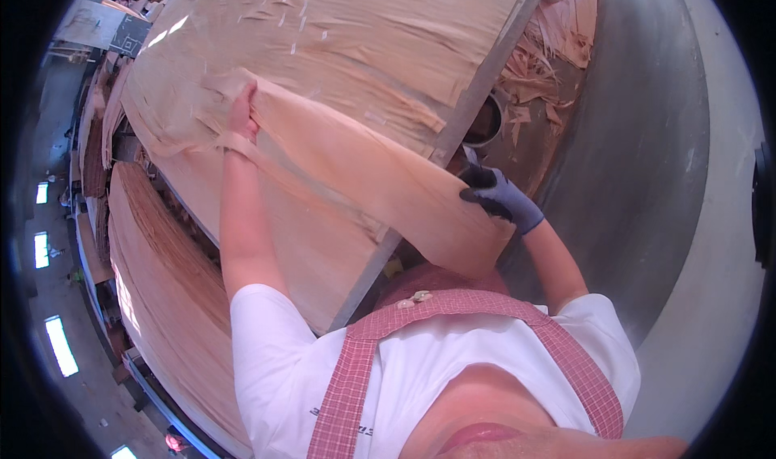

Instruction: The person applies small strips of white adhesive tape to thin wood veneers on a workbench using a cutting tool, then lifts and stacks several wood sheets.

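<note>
A long, thin strip of pale wood veneer stretches between my two hands, its near end bending down past the table edge. My bare left hand is closed on its far left end, over the sheets. My right hand, in a grey-violet glove with black fingers, grips the strip by its near right end. Beneath lies a broad layer of wrinkled veneer sheets with several small pale tape-like pieces on it. A narrower strip of veneer runs from by my left wrist, under the held one.
A straight rail borders the sheets on the right. Beyond it are a dark round container and torn veneer scraps. Stacked veneer stands at the left, and a grey floor strip curves along the right.
</note>
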`<state>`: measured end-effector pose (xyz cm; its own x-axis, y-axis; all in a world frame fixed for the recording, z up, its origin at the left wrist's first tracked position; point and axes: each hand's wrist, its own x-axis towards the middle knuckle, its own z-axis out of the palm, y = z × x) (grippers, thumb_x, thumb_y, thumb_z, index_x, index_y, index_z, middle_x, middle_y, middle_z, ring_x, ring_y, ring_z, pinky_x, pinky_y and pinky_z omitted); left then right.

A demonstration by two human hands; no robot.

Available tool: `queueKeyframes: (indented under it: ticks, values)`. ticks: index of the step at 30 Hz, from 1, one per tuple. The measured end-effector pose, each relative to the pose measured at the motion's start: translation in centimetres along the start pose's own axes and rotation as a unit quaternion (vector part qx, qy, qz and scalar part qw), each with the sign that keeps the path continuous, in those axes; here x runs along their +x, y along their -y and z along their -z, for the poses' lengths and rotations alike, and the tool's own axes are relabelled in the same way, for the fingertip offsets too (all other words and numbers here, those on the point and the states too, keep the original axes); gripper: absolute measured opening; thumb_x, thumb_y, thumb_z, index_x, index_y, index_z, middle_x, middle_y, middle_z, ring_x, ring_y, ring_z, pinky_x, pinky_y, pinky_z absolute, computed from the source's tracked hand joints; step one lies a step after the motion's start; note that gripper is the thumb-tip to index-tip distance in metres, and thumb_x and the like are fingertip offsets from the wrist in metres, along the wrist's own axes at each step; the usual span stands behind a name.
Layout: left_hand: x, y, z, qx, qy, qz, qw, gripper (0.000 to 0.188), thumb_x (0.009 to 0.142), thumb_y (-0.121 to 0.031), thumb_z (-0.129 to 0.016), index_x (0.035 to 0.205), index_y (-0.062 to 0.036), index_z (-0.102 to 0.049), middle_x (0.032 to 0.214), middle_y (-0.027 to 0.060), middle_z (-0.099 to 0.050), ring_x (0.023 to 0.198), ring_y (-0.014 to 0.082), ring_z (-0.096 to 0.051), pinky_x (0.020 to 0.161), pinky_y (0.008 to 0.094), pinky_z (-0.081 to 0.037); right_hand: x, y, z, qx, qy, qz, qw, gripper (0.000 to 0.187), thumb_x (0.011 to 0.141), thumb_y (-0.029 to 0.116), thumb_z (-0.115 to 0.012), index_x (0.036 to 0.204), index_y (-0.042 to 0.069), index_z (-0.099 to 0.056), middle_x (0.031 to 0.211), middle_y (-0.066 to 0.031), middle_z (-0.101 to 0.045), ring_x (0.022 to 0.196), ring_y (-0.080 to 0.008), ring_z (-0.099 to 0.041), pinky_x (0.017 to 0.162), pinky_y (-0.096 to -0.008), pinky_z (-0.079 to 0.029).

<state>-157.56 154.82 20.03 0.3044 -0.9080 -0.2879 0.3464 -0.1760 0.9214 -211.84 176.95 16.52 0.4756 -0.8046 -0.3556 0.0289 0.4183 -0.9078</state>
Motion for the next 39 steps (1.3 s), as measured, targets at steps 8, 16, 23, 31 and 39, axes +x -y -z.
queueKeyframes:
  ticks: [8, 16, 23, 31, 39]
  values:
    - [-1.6, -1.6, -15.2, -0.091, 0.108, -0.136, 0.981, 0.031, 0.088, -0.011, -0.069, 0.116, -0.0003, -0.061, 0.112, 0.0068, -0.066, 0.099, 0.0172, -0.064, 0.087, 0.0324, -0.054, 3.3, 5.1, 14.3, -0.065, -0.134, 0.074, 0.986, 0.035, 0.081, 0.011, -0.077, 0.112, 0.000, -0.065, 0.099, 0.0018, -0.065, 0.091, -0.0075, -0.056, 0.085, -0.0243, -0.046]
    - [4.1, 14.0, -7.8, 0.031, -0.121, -0.031, 0.992, 0.040, 0.076, 0.000, -0.079, 0.111, 0.0050, -0.059, 0.101, 0.0113, -0.067, 0.082, 0.0212, -0.068, 0.067, 0.0318, -0.057, 6.8, 1.3, 16.8, -0.213, -0.114, 0.021, 0.970, 0.036, 0.077, 0.013, -0.081, 0.108, 0.000, -0.066, 0.098, -0.0006, -0.067, 0.091, -0.0075, -0.057, 0.086, -0.0258, -0.047]
    - [-1.0, 13.6, -6.5, -0.018, -0.098, 0.045, 0.994, 0.028, 0.086, -0.012, -0.072, 0.106, -0.0018, -0.054, 0.092, 0.0075, -0.062, 0.080, 0.0189, -0.064, 0.064, 0.0319, -0.055, 7.4, -1.8, 15.5, -0.217, -0.112, 0.011, 0.970, 0.036, 0.076, 0.014, -0.081, 0.104, -0.001, -0.064, 0.096, -0.0027, -0.068, 0.089, -0.0078, -0.057, 0.084, -0.0266, -0.048]
    - [-13.9, 11.5, 9.6, 0.147, -0.326, -0.037, 0.933, 0.011, 0.087, -0.012, -0.057, 0.083, -0.0009, -0.056, 0.075, 0.0092, -0.057, 0.069, 0.0194, -0.060, 0.059, 0.0302, -0.052, 7.8, 0.1, 14.5, -0.277, -0.140, -0.022, 0.950, 0.032, 0.077, 0.018, -0.079, 0.098, 0.000, -0.063, 0.084, -0.0026, -0.063, 0.078, -0.0094, -0.052, 0.074, -0.0293, -0.047]
    - [-21.2, 8.4, -3.5, 0.573, 0.517, 0.347, 0.533, 0.023, 0.088, -0.023, -0.067, 0.094, -0.0009, -0.067, 0.078, 0.0068, -0.068, 0.066, 0.0141, -0.065, 0.056, 0.0288, -0.054, 7.6, -0.8, 13.8, -0.251, -0.176, -0.010, 0.952, 0.032, 0.074, 0.021, -0.081, 0.092, 0.002, -0.062, 0.079, -0.0045, -0.060, 0.074, -0.0119, -0.051, 0.070, -0.0313, -0.046]
